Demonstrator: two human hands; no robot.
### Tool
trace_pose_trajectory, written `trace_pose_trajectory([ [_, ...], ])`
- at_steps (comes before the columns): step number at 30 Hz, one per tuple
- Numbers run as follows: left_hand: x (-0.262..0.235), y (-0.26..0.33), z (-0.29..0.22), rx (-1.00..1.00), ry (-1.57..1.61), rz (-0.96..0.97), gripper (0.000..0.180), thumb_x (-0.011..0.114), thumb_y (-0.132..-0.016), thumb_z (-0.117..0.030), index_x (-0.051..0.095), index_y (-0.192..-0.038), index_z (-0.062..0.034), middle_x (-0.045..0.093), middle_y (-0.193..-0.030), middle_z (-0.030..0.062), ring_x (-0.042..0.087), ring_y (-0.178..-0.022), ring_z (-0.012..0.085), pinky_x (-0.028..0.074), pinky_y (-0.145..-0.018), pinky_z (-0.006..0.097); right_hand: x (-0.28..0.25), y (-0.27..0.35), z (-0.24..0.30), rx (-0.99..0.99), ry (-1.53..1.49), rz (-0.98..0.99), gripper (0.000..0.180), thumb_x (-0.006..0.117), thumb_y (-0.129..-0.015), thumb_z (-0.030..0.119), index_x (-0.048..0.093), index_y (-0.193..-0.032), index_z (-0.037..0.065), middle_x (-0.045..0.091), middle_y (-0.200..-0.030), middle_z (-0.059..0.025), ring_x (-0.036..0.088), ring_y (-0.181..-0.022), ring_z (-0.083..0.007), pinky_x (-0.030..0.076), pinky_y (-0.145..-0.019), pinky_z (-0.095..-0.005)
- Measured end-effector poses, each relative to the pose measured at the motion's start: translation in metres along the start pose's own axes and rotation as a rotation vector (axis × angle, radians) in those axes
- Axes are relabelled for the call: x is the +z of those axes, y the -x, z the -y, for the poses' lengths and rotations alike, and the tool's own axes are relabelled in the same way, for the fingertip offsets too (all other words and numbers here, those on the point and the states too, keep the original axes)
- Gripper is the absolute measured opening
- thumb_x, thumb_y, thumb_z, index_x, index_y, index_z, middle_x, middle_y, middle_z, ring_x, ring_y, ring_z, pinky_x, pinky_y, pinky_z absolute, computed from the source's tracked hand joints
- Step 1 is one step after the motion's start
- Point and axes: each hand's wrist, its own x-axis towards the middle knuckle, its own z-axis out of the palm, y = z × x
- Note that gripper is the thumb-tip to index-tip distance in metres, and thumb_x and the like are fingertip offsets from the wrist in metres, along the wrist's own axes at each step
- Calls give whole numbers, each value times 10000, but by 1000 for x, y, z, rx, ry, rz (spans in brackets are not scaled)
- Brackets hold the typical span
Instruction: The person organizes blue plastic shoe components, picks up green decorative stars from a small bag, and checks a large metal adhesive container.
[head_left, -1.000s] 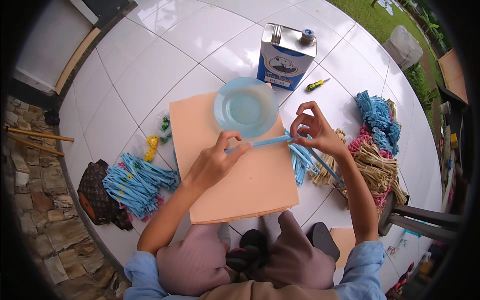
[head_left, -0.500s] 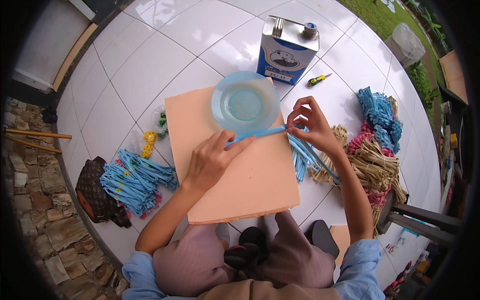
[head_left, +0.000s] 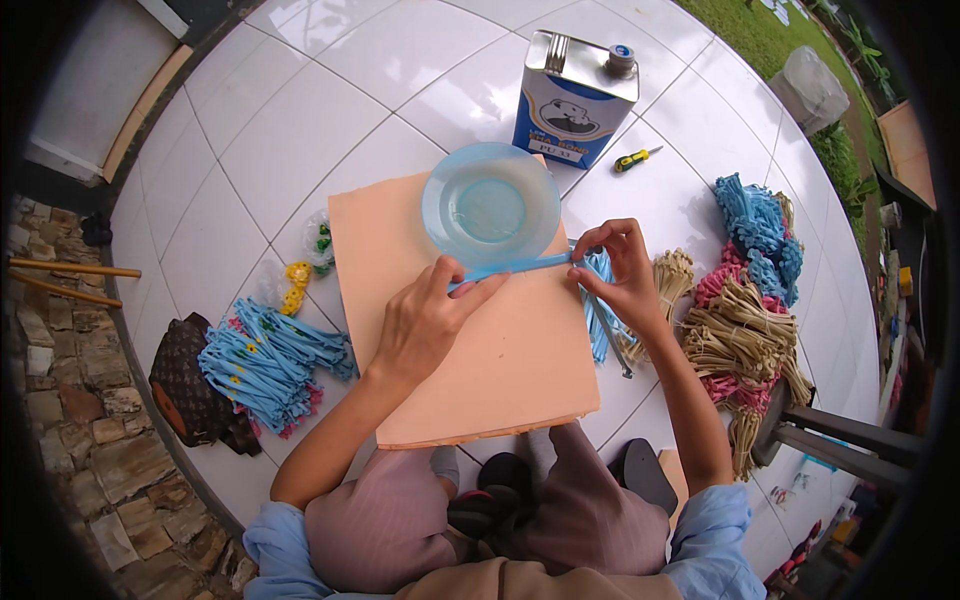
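A light blue strap (head_left: 535, 265) lies across the upper part of a peach-coloured board (head_left: 480, 370), just below a clear blue plate (head_left: 545, 205). My left hand (head_left: 425, 315) is closed on the strap's left part, thumb and index finger pinching it against the board. At the strap's right end, my right hand (head_left: 620, 275) pinches with thumb and fingertips. A slim grey stick-like tool (head_left: 613, 335) hangs down from under the right hand; its kind and how it is held are not clear. More blue straps (head_left: 598, 320) lie beside the board, partly under the right hand.
A blue and white metal can (head_left: 575, 100) stands behind the plate, with a yellow-black screwdriver (head_left: 637, 159) beside it. Bundled straps (head_left: 740, 330) pile up at right. Blue flowered straps (head_left: 265, 360), a brown bag (head_left: 190, 380) and small yellow pieces (head_left: 295, 288) lie at left.
My right hand has lowered slightly and its fingers have drawn closer together. The slim grey tool now points more steeply down. My left hand stays nearly in place on the strap.
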Motion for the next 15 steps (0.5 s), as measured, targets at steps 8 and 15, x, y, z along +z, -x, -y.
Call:
trace_pose_trajectory([
  [8,3,2,1,-49,5,-2,410,604,-746,-37,644,-1107,-228,406,-863,52,572,-714,182,516,-547,303,9,15,-14,-154,-124,-75,544,765,-687,44,346,-1033,80,578,-962,-112,552,-982,-212,382,-936,-367],
  [15,-1,0,-2,-39,15,49,452,583,-759,-37,616,-1156,-250,388,-853,60,564,-717,183,514,-552,303,2,18,-2,-168,149,-57,501,758,-682,71,466,-1088,42,584,-1003,-84,542,-993,-216,399,-917,-361],
])
